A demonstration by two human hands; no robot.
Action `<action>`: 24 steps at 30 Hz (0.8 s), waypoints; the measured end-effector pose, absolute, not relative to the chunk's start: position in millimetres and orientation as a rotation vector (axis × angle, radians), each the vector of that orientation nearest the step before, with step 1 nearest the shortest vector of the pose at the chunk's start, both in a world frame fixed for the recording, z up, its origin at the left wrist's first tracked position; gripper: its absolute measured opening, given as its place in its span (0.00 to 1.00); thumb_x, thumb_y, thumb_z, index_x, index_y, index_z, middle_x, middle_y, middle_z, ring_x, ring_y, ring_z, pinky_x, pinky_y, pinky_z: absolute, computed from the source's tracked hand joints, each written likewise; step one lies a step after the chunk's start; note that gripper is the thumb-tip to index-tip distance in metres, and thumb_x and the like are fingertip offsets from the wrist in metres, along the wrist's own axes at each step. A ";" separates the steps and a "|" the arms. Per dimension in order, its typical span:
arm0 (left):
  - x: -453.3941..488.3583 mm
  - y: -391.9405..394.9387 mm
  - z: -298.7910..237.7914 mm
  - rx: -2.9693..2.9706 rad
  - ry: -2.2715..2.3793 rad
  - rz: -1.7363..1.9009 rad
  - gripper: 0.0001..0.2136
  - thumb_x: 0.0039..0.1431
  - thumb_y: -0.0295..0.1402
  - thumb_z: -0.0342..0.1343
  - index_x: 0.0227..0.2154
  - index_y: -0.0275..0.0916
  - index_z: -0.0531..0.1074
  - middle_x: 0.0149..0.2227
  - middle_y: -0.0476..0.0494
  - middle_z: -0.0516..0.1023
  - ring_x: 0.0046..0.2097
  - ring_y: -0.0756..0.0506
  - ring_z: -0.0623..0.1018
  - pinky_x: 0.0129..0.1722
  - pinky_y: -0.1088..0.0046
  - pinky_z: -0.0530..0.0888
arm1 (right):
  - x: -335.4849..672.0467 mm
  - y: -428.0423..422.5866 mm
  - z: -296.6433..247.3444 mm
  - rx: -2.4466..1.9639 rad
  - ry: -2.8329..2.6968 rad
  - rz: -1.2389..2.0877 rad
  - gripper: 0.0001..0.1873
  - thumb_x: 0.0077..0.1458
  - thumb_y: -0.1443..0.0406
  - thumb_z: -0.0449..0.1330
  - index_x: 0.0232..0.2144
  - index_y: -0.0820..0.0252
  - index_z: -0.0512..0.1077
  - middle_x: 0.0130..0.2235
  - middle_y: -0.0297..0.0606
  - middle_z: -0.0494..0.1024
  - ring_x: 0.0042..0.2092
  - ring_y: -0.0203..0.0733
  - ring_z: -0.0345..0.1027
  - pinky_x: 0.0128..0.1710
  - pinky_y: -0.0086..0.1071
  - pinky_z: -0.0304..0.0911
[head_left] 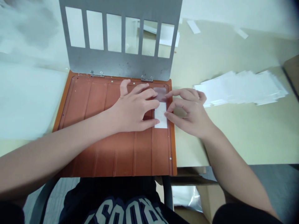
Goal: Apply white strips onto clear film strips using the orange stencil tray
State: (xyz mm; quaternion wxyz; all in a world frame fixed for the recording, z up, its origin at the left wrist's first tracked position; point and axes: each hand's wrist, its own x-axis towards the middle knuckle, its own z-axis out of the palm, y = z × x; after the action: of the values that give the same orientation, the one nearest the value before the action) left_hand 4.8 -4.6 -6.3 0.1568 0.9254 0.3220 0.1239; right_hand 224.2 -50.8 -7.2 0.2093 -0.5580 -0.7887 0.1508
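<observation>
A small strip with a translucent upper part (160, 90) and a white lower part (161, 119) lies in the rightmost channel of a reddish-brown grooved board (112, 155). My left hand (134, 105) reaches over the board, fingers spread, with several fingertips resting on the strip's left side. At the right edge of the strip is my right hand (189, 109). Its thumb and middle finger come together on the edge of the white part, while the index finger touches the translucent part. A grey metal frame (121, 63) with a row of rectangular windows stands raised, hinged to the board's far edge.
Overlapping white paper strips (243, 88) lie on the table to the right. White sheets (25, 99) cover the left side. Small white slips (193, 27) are scattered behind. Below the table edge is a cardboard box (210, 199) with a clear plastic bag (188, 197).
</observation>
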 end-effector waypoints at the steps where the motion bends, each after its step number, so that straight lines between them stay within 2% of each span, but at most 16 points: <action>1: 4.8 -4.6 -6.5 2.647 0.921 0.362 0.12 0.56 0.45 0.58 0.36 0.43 0.76 0.55 0.41 0.74 0.63 0.28 0.64 0.59 0.35 0.46 | 224.0 -50.8 -7.2 -1.554 -2.191 0.418 0.09 0.55 0.61 0.58 0.24 0.55 0.70 0.50 0.32 0.75 0.54 0.53 0.62 0.56 0.54 0.42; 13: 5.2 -4.3 -6.8 2.659 0.923 0.349 0.12 0.57 0.45 0.57 0.36 0.43 0.76 0.55 0.41 0.74 0.63 0.28 0.64 0.59 0.34 0.46 | 223.1 -50.5 -8.6 -1.580 -2.201 0.416 0.08 0.54 0.61 0.58 0.24 0.55 0.69 0.50 0.33 0.75 0.55 0.53 0.62 0.55 0.54 0.43; 18: 5.1 -4.3 -6.5 2.665 0.927 0.338 0.12 0.57 0.45 0.57 0.37 0.43 0.76 0.53 0.41 0.75 0.64 0.28 0.64 0.59 0.35 0.47 | 223.4 -50.1 -7.7 -1.572 -2.201 0.411 0.02 0.54 0.62 0.58 0.31 0.53 0.70 0.51 0.34 0.74 0.54 0.53 0.63 0.53 0.51 0.46; 24: 5.7 -4.5 -5.9 2.696 0.920 0.334 0.11 0.58 0.45 0.56 0.37 0.44 0.76 0.54 0.40 0.74 0.64 0.28 0.63 0.58 0.32 0.46 | 224.8 -51.1 -10.2 -1.472 -2.255 0.390 0.07 0.56 0.65 0.56 0.30 0.50 0.75 0.52 0.32 0.73 0.55 0.51 0.62 0.55 0.51 0.45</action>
State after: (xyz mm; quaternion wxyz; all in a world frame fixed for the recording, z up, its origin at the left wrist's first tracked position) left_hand 5.7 -4.5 -5.9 0.1364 0.9312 0.3177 0.1153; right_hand 224.8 -51.1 -10.2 0.2087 -0.5290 -0.8106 0.1400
